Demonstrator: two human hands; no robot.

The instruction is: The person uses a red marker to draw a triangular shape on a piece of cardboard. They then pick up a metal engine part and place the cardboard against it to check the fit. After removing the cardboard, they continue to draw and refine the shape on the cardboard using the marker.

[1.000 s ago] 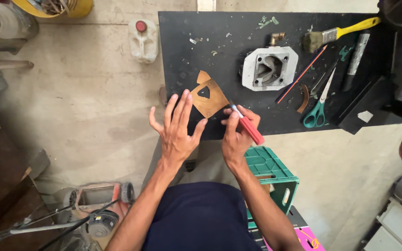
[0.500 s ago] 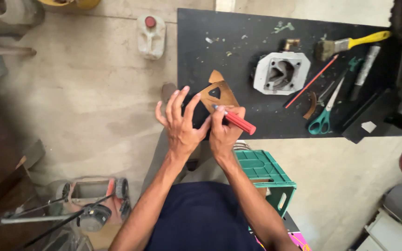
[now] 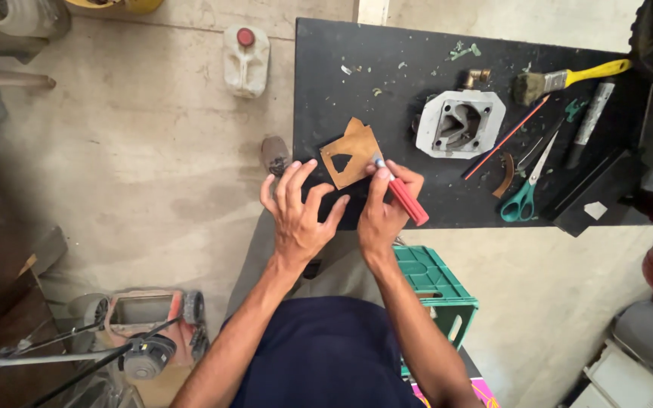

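We see a bare concrete floor (image 3: 137, 166) in daylight, a black tabletop (image 3: 364, 91) over it, and a green plastic crate (image 3: 436, 291) below.

Two hands worked at one black table (image 3: 357, 60), on which lay one brown gasket sheet (image 3: 351, 155), one grey metal cylinder block (image 3: 459, 125), one pair of scissors (image 3: 527, 189) and one yellow-handled brush (image 3: 568, 78). On the floor stood one white jug (image 3: 246, 60) and one green crate (image 3: 428, 283).

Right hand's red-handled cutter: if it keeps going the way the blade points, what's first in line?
The right hand aims its red-handled cutter up-left; the tip already seems to touch the brown cut-out gasket sheet lying on the black table. Beyond it, only bare tabletop, though depth is unclear.
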